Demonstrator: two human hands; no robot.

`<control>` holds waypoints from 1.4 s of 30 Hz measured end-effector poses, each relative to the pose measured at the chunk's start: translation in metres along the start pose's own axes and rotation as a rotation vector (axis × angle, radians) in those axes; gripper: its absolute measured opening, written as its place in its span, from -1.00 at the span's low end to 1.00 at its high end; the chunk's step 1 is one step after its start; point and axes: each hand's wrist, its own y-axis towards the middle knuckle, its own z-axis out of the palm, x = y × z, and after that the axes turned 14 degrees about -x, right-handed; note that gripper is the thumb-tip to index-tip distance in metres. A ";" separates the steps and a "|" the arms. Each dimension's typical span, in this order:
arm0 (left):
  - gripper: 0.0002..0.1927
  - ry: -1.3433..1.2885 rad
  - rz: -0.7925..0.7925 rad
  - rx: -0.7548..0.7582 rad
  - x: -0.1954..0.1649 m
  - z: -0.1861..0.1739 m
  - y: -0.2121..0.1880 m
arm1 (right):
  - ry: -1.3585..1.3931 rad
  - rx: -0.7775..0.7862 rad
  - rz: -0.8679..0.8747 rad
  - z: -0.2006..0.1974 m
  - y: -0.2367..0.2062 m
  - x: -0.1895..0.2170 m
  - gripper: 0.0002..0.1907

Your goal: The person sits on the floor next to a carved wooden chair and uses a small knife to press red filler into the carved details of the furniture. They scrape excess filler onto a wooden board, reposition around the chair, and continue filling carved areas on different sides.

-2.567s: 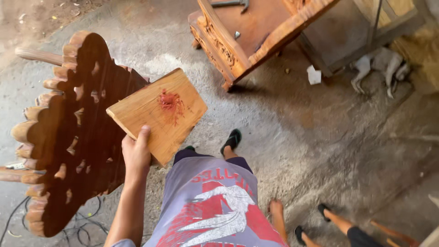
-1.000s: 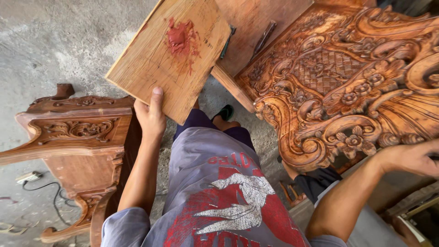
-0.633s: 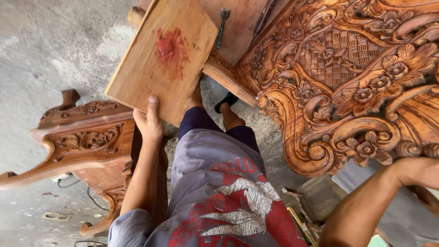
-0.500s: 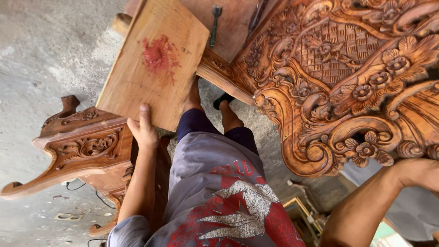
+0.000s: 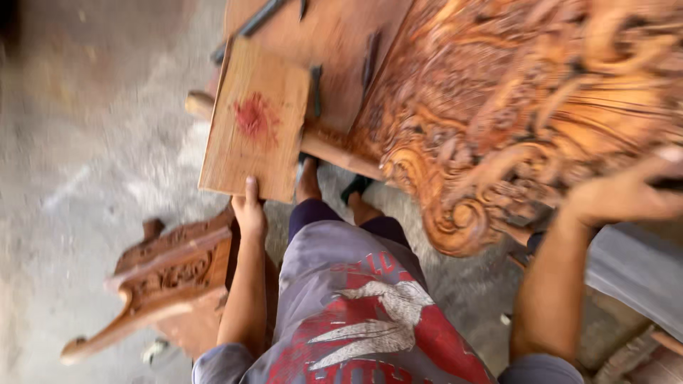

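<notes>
My left hand (image 5: 249, 210) grips the near edge of a flat wooden board (image 5: 256, 121) with a red stain near its middle. The board is held out in front of me, its far end over a brown wooden work surface (image 5: 334, 50). My right hand (image 5: 626, 195) rests against the lower right part of a large, ornately carved wooden panel (image 5: 526, 107) with scrolls and flowers. The picture is blurred by motion, so the right hand's fingers are unclear.
A carved wooden furniture piece (image 5: 167, 274) stands at my lower left on the concrete floor (image 5: 85, 156). Dark metal tools (image 5: 370, 60) lie on the work surface. My feet in sandals (image 5: 356, 188) show below the board. Grey cloth (image 5: 633, 270) lies at the right.
The board has swung from over the floor toward the work surface and carved panel. My view turned right, and my right hand came to the carved panel.
</notes>
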 end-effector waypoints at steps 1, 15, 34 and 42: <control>-0.40 -0.010 0.007 -0.013 -0.008 0.007 -0.009 | 0.035 0.001 0.036 0.007 0.009 0.017 -0.83; -0.44 -0.430 0.232 -0.003 -0.074 0.008 -0.153 | 0.536 -0.019 0.453 0.009 0.084 0.108 -0.79; -0.43 -0.649 0.521 0.010 -0.057 0.034 -0.352 | 0.486 0.532 1.073 -0.152 -0.077 -0.157 -0.50; -0.47 -0.482 0.468 -0.022 -0.013 0.036 -0.407 | 0.417 0.828 1.052 -0.193 -0.134 -0.191 -0.52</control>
